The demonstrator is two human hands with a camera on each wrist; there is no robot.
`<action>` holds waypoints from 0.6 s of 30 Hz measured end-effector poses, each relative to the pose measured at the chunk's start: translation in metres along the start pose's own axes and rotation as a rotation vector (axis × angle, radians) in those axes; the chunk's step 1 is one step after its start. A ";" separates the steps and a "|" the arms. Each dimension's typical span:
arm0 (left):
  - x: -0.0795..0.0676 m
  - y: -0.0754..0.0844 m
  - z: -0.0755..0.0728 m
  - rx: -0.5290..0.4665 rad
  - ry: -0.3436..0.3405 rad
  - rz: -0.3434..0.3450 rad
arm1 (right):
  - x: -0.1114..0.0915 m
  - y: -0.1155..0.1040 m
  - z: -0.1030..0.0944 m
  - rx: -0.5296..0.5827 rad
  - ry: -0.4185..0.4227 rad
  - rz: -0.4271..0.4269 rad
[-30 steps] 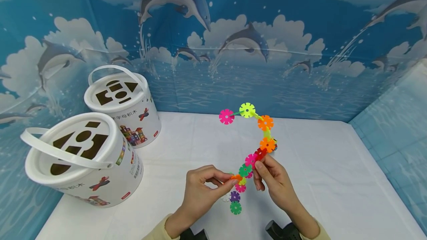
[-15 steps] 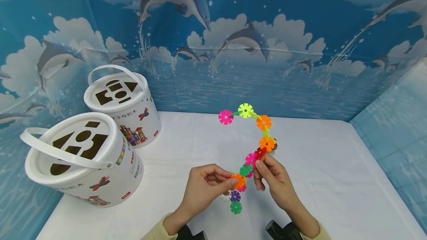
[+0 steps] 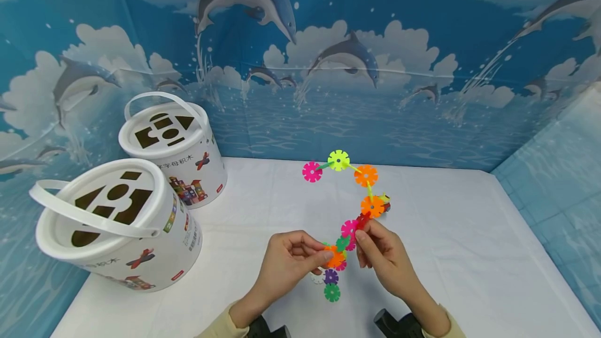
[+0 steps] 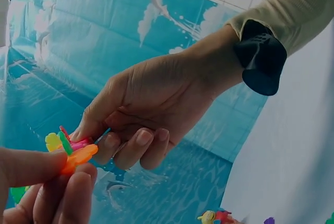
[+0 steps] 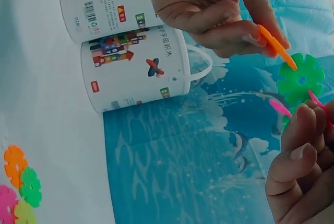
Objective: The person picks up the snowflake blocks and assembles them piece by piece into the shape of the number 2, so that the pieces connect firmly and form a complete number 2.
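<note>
A chain of slotted snowflake discs is held up over the table. Its upper end carries a pink disc [image 3: 312,171], a yellow disc [image 3: 338,160] and two orange ones. My right hand [image 3: 386,258] pinches the lower part of the chain by its red and pink discs. At the chain's low end is a green disc [image 5: 301,79]. My left hand [image 3: 293,260] pinches an orange disc [image 3: 335,257] between thumb and fingers. In the right wrist view that orange disc [image 5: 277,48] stands edge-on, meeting the green disc's rim; how deep it sits in a slot is unclear.
Loose discs lie on the white table below my hands, among them a purple disc [image 3: 331,276] and a green disc [image 3: 332,292]. Behind the chain sits a small yellow and red object [image 3: 386,201]. Two white lidded buckets [image 3: 185,233] [image 3: 206,163] stand at the left.
The orange disc in my left hand has turned from edge-on to face-on. The chain has tilted, its upper end shifting left and slightly down. My right hand has barely moved.
</note>
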State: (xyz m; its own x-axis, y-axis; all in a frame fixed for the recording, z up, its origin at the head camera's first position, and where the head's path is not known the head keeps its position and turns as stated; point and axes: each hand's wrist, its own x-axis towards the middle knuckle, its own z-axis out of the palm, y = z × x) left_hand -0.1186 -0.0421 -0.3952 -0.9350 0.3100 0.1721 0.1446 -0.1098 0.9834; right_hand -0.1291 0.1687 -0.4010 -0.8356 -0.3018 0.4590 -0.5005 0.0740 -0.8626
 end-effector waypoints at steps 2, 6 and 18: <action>0.001 -0.001 -0.001 -0.013 0.004 -0.012 | 0.000 0.001 0.002 -0.015 0.008 -0.004; 0.002 -0.005 0.000 -0.048 0.016 -0.038 | -0.001 0.002 0.007 -0.001 0.020 -0.017; 0.000 -0.010 0.007 -0.108 0.039 -0.090 | -0.002 0.000 0.012 0.032 0.028 -0.011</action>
State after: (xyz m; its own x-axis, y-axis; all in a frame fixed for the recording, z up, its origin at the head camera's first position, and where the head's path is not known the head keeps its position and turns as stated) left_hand -0.1179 -0.0344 -0.4043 -0.9549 0.2862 0.0791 0.0258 -0.1851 0.9824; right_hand -0.1243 0.1578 -0.4045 -0.8362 -0.2761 0.4738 -0.5026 0.0403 -0.8636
